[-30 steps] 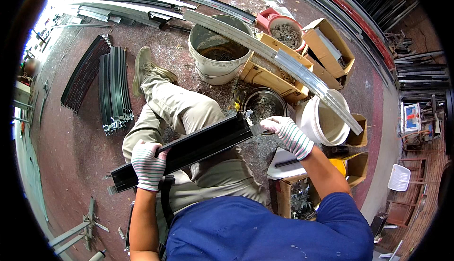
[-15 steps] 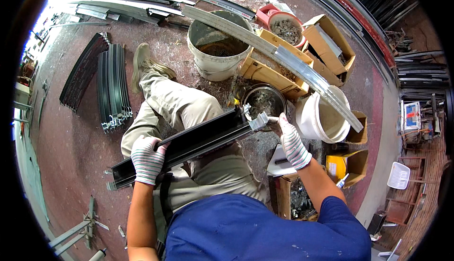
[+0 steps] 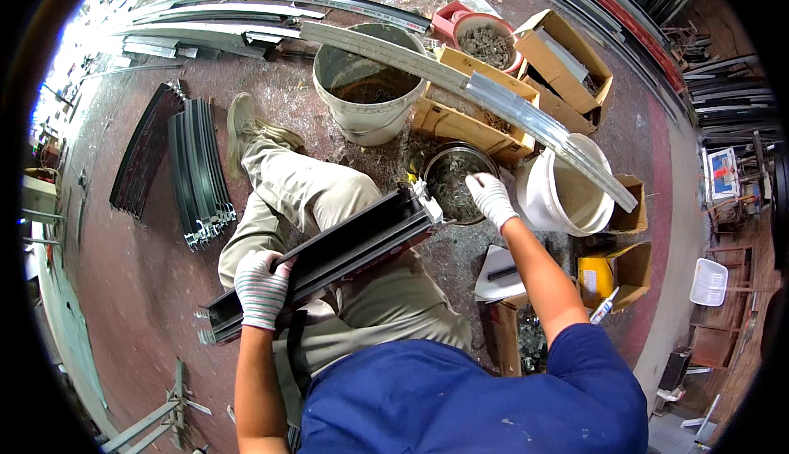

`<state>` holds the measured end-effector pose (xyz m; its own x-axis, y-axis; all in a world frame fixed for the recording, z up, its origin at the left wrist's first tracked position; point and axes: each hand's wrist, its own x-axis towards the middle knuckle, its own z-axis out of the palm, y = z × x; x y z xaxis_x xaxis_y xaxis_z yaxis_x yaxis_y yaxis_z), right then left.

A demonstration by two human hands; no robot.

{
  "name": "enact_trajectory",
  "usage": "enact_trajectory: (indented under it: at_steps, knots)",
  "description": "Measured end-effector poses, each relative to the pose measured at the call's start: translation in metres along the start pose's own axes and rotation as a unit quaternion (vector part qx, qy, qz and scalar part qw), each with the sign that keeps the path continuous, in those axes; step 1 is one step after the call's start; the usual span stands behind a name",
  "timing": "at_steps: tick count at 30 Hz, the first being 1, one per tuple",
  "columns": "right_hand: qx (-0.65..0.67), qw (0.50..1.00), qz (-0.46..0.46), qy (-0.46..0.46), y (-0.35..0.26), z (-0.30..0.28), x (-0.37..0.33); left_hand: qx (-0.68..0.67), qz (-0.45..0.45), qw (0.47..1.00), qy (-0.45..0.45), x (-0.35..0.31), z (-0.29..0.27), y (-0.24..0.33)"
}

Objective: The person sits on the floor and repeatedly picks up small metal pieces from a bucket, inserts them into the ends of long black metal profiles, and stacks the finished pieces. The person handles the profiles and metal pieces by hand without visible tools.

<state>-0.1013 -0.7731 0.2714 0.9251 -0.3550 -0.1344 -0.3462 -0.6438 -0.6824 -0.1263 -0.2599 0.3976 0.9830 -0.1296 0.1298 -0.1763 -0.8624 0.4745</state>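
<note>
A black metal profile (image 3: 337,253) lies slantwise across my lap, with silvery corner pieces (image 3: 426,199) at its far right end and more metal tips at its near left end. My left hand (image 3: 262,288), in a striped white glove, is closed around its left part, thumb on top. My right hand (image 3: 491,201), gloved the same way, is over a round dark pot (image 3: 457,148) of small metal bits. Its fingers are bunched together with the tips down at the bits; whatever they may pinch is hidden.
Stacked black profiles (image 3: 196,170) lie on the floor at left. Beyond the pot stand a grey bucket (image 3: 366,121), a wooden box (image 3: 444,129) and a red tub (image 3: 486,23). A long metal bar (image 3: 411,64) spans across to a white bucket (image 3: 538,195). Cardboard boxes (image 3: 631,273) sit at right.
My right hand has left the profile's right end and moved up to the pot. The silvery piece there now sits closer against the profile's end. My left hand keeps its hold.
</note>
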Motion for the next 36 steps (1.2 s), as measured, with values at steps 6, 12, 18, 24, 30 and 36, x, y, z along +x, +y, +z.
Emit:
enact_trajectory:
  at_steps: [6, 12, 18, 24, 30, 36]
  knots:
    - [-0.319, 0.932, 0.08, -0.152, 0.07, 0.057, 0.025, 0.008, 0.01, 1.0, 0.0, 0.003, -0.001, 0.007]
    - [-0.307, 0.939, 0.118, -0.103, 0.14, 0.108, 0.038, 0.004, 0.08, 0.997, -0.012, 0.027, -0.002, 0.01]
    - [-0.316, 0.921, 0.128, -0.187, 0.103, 0.116, 0.039, 0.02, 0.019, 0.999, -0.042, 0.007, -0.019, 0.004]
    - [-0.241, 0.965, 0.095, -0.049, 0.124, 0.09, 0.038, 0.019, 0.01, 0.997, -0.069, 0.011, -0.022, 0.007]
    - [0.082, 0.995, -0.031, 0.049, 0.105, 0.074, 0.023, -0.017, 0.062, 0.998, -0.024, 0.016, -0.018, -0.003]
    - [0.314, 0.948, 0.053, 0.006, 0.024, 0.033, -0.016, 0.007, -0.005, 1.0, -0.021, 0.001, -0.004, -0.002]
